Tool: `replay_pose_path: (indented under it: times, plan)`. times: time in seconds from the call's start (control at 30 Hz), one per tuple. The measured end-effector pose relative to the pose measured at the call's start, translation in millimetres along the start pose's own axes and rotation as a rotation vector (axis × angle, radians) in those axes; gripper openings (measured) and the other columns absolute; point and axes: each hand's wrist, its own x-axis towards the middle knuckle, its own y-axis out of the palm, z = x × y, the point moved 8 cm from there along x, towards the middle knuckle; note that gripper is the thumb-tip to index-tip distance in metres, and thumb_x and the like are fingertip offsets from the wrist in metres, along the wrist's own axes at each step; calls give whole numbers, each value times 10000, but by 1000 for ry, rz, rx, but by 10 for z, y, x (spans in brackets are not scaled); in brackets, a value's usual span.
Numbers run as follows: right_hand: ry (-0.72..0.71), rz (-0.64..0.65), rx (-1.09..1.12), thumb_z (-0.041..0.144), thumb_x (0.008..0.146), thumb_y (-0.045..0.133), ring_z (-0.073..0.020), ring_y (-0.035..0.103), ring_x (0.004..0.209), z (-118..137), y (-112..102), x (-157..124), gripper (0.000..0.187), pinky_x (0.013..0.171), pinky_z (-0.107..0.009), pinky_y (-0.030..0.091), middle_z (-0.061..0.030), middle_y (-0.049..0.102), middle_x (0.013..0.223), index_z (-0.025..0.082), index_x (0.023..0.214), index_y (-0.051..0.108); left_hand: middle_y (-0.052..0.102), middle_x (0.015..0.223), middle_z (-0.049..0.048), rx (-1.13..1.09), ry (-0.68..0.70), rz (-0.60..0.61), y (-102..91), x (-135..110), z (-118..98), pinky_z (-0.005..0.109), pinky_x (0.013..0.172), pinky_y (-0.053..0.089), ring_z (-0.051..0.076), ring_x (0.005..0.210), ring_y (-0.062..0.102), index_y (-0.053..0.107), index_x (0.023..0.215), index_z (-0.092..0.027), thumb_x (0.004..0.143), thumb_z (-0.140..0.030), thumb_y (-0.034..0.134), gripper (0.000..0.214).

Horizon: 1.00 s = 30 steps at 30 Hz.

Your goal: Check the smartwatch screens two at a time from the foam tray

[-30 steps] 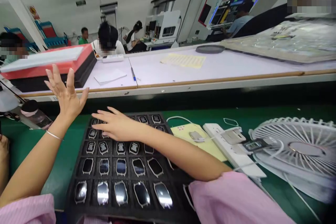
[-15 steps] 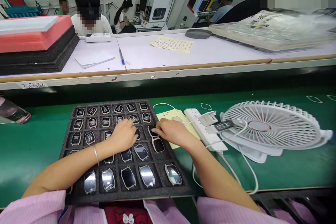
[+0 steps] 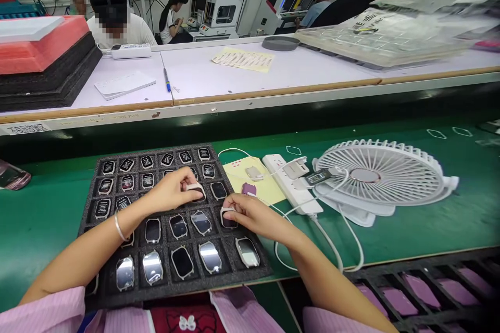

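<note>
A black foam tray (image 3: 250, 250) holds rows of smartwatch cases, some with lit text on their screens and others dark and glossy. My left hand (image 3: 176, 190) pinches one smartwatch (image 3: 196, 192) between thumb and fingers, tilted up over the third row. At the tray's right side my right hand (image 3: 252, 214) grips another smartwatch (image 3: 228, 218) by its edges, also tilted. Just above that one, a dark-screened watch (image 3: 219, 191) lies in its compartment. My left forearm covers part of the tray's middle rows.
Right of the tray are yellow paper (image 3: 273, 195), a purple piece (image 3: 249, 189), a white power strip (image 3: 291, 184) with cables, and a white fan (image 3: 375, 177). A second tray with purple pieces (image 3: 422, 291) sits lower right. A shelf (image 3: 187, 73) runs behind; people sit beyond it.
My left hand has closed on a smartwatch and raised it. My right hand has shifted down from the upper watch to the one below and grips it. The whole view has swung slightly right.
</note>
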Motion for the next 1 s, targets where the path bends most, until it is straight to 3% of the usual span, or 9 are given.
replay_pose_path:
  times: [0.1, 0.17, 0.33, 0.53, 0.6, 0.67, 0.77, 0.83, 1.0]
  plan:
    - [-47, -6, -66, 186, 920, 633, -229, 672, 870, 35, -36, 43, 85, 793, -340, 531, -87, 658, 1004, 179, 994, 675, 730, 1008, 63, -608, 30, -18, -295, -154, -127, 341, 767, 561, 202, 862, 728, 466, 861, -204, 820, -344, 782, 348]
    - [0, -109, -186, 197, 965, 586, -262, 679, 1023, 50, -126, 124, 148, 897, -373, 530, -131, 635, 1136, 171, 1068, 689, 743, 974, 55, -812, -26, -78, -491, -286, -130, 300, 670, 560, 185, 757, 731, 487, 860, -198, 766, -389, 852, 422]
    - [347, -120, -525, 362, 1053, 501, -350, 700, 1054, -3, -157, 373, 270, 776, -389, 527, -183, 648, 1182, 146, 1043, 662, 713, 821, 36, -878, -271, -339, -788, -646, 164, 209, 515, 425, 84, 564, 555, 661, 1054, -154, 682, -484, 903, 553]
    - [233, -115, -407, 239, 970, 595, -310, 713, 918, 133, -85, 545, 76, 705, -326, 452, -126, 711, 957, 189, 965, 538, 570, 754, -37, -684, -368, -492, -766, -915, 437, 230, 543, 345, 90, 607, 454, 602, 957, -171, 640, -323, 859, 435]
    - [146, -154, -252, 247, 981, 554, -269, 694, 844, 260, -115, 612, 67, 697, -321, 450, -112, 716, 951, 205, 974, 502, 591, 822, -14, -569, -294, -485, -749, -905, 365, 254, 619, 393, 124, 706, 518, 593, 959, -178, 681, -302, 796, 365]
    - [6, -151, 146, 338, 998, 542, -207, 644, 729, 486, -112, 717, 134, 662, -306, 455, -89, 726, 966, 218, 1014, 485, 613, 900, 8, -455, -206, -491, -761, -871, 254, 284, 704, 429, 155, 800, 556, 601, 1015, -183, 728, -298, 737, 338]
    - [-128, 2, 885, 492, 935, 664, -131, 539, 570, 900, -14, 913, 348, 559, -268, 414, -67, 748, 935, 211, 1100, 539, 617, 949, 18, -321, -121, -543, -840, -824, 133, 302, 742, 443, 166, 828, 564, 599, 1090, -192, 788, -300, 674, 329]
    - [-124, 94, 1195, 480, 865, 771, -125, 565, 583, 1129, 69, 1027, 445, 561, -262, 425, -54, 746, 893, 200, 1162, 595, 628, 988, 26, -275, -103, -596, -910, -807, 125, 306, 754, 453, 170, 846, 576, 585, 1139, -199, 818, -302, 650, 344]
    - [-127, 223, 1446, 321, 822, 859, -162, 706, 805, 1376, 257, 1107, 533, 789, -309, 550, -34, 742, 925, 207, 1299, 650, 665, 1065, 53, -304, -84, -682, -941, -813, 270, 333, 854, 506, 197, 965, 636, 551, 1194, -200, 848, -294, 628, 367]
